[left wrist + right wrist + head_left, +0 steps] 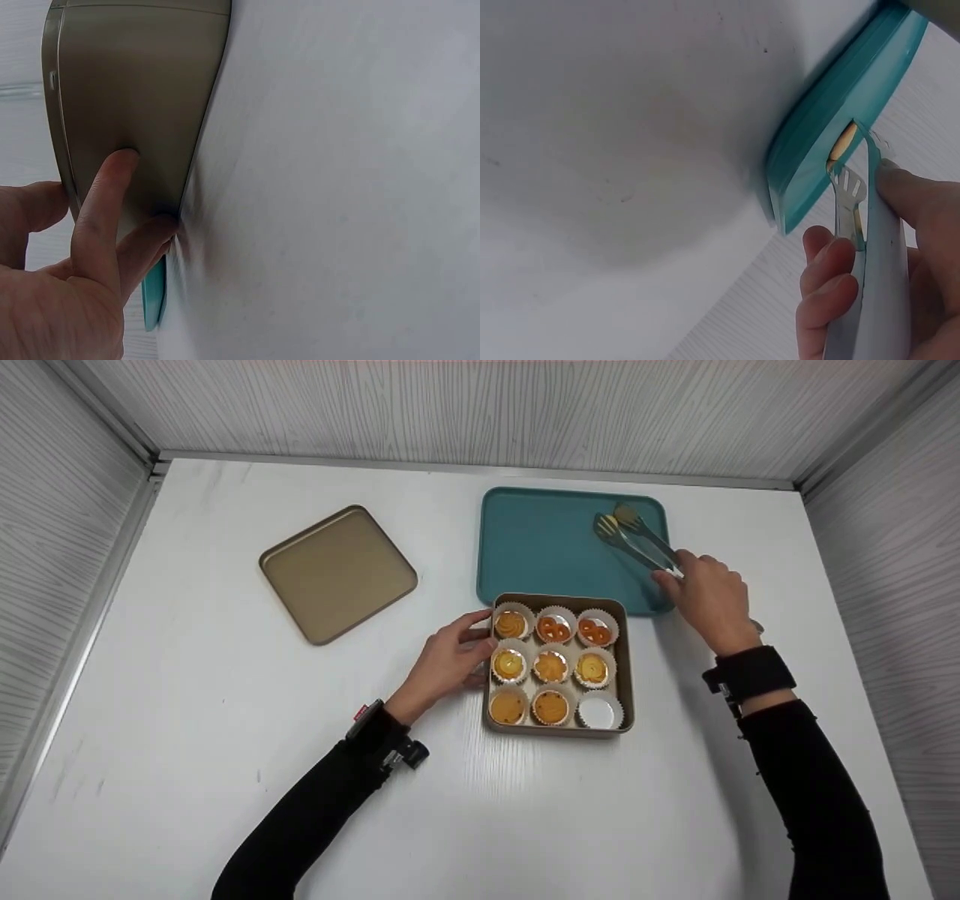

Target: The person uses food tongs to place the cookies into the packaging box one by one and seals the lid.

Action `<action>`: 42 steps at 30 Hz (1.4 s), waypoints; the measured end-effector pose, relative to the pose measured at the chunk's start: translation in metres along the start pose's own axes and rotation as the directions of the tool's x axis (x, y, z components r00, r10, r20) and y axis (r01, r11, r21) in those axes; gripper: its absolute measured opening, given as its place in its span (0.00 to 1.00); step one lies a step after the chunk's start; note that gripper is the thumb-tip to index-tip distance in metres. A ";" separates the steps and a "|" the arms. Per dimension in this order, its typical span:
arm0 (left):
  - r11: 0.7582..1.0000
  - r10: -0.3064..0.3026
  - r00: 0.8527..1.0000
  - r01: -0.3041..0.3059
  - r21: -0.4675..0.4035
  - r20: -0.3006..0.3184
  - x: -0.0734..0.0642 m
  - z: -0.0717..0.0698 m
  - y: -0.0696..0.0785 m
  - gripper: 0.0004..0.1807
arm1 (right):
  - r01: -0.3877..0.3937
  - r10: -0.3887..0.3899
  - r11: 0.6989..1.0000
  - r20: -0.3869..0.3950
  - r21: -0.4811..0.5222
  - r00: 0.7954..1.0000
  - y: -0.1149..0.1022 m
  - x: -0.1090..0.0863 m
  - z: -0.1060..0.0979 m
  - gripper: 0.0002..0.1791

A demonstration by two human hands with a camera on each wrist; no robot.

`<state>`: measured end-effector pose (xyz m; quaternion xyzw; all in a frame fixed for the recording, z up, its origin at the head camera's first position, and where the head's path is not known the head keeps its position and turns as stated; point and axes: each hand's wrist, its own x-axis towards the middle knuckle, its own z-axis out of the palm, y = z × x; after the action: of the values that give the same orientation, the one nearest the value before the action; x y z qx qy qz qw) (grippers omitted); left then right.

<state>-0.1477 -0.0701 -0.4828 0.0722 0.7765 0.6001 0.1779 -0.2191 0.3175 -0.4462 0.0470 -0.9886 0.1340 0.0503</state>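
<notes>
My right hand (712, 596) grips a pair of metal serving tongs (637, 547), thumb on one arm and fingers curled round the other. The slotted tips reach over the right part of the teal tray (540, 540). Between the tips shows a small round yellow-brown cookie (844, 141), partly hidden. My left hand (450, 656) touches the left wall of a gold-brown square tin (628, 690), fingertips against its outside and thumb at the rim. Pleated paper cups fill the tin in rows. Most hold cookies (551, 666); the front right paper cup (600, 710) shows only a white bottom.
A flat gold-brown lid (337, 574) lies turned at an angle, left of the tray. The tin stands against the tray's front edge. Pale panels (450, 412) rise behind the white table (225, 780) and at both sides.
</notes>
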 end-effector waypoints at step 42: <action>0.998 0.002 1.000 -0.001 0.055 -0.004 0.000 0.000 0.001 0.31 | 0.219 -0.215 0.975 -0.123 0.025 0.969 0.006 -0.111 -0.044 0.27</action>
<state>-0.1484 -0.0701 -0.4815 0.0764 0.7931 0.5788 0.1738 -0.1058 0.3439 -0.4176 0.1476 -0.9700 0.1491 0.1228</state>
